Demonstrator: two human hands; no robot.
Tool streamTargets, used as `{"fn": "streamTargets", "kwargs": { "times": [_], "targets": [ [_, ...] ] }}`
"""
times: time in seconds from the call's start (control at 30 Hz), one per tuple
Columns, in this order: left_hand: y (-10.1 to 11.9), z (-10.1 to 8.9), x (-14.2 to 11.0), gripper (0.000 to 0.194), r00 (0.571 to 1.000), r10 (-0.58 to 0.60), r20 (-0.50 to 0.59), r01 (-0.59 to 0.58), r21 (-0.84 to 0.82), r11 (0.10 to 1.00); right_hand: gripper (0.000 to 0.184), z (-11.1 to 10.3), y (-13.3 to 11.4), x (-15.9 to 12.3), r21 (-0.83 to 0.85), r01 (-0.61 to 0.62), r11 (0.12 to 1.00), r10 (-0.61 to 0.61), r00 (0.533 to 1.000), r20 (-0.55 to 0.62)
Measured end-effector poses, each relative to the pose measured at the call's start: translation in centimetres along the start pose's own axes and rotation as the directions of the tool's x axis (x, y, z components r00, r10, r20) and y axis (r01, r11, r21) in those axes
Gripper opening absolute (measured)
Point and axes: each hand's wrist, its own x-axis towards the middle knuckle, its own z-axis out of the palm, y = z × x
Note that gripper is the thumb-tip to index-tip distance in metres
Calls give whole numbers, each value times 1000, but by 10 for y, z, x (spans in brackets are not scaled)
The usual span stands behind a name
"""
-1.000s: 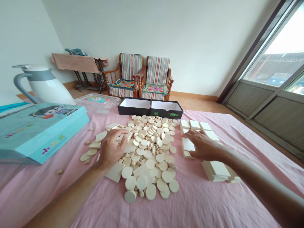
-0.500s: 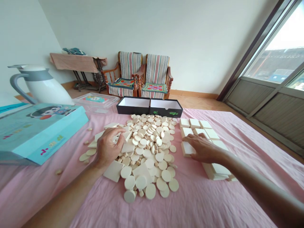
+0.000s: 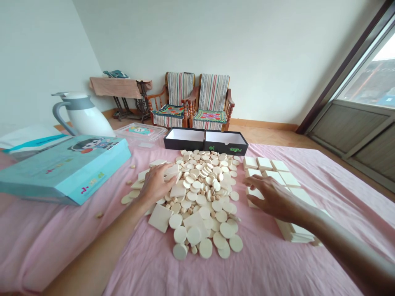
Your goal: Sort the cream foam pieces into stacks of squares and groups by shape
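Observation:
A heap of cream wooden discs [image 3: 206, 201] lies on the pink cloth, with several square cream tiles mixed in along its left side. My left hand [image 3: 156, 185] rests at the heap's left edge, fingers among the square tiles; whether it grips one is hidden. My right hand [image 3: 273, 201] stands to the right of the heap, fingers spread, tips at a square tile [image 3: 254, 193]. That tile belongs to rows of square tiles [image 3: 274, 170] laid edge to edge. A stack of tiles [image 3: 293, 230] sits below my right wrist.
A black two-part box [image 3: 205, 140] stands open behind the heap. To the left lie a flat turquoise box [image 3: 66, 170], a clear plastic case [image 3: 140, 131] and a white jug [image 3: 83, 115]. Loose discs dot the pink cloth [image 3: 61, 234]. Two armchairs stand beyond the bed edge.
The whole scene has shifted right in the picture as my head turned. My hands stay at the heap and the tile rows, with little visible movement of the tiles.

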Motion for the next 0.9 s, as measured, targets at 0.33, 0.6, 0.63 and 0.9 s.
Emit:
{"fn": "streamTargets", "kwargs": {
  "times": [0.33, 0.6, 0.63, 0.9],
  "targets": [
    [18, 3, 4, 36, 993, 35, 111, -17, -152, 988, 23, 7, -37, 21, 136, 143, 980, -150, 988, 44],
    [39, -11, -5, 31, 991, 122, 48, -81, -505, 859, 22, 20, -66, 67, 202, 144, 969, -128, 987, -93],
    [36, -12, -5, 29, 995, 101, 10, -83, -490, 868, 24, 21, -68, 74, 193, 150, 970, -131, 986, -105],
    [12, -7, -8, 22, 976, -64, -210, -16, -356, 934, 40, 21, -95, 110, -38, -73, 997, 71, 997, -42]
  ]
}}
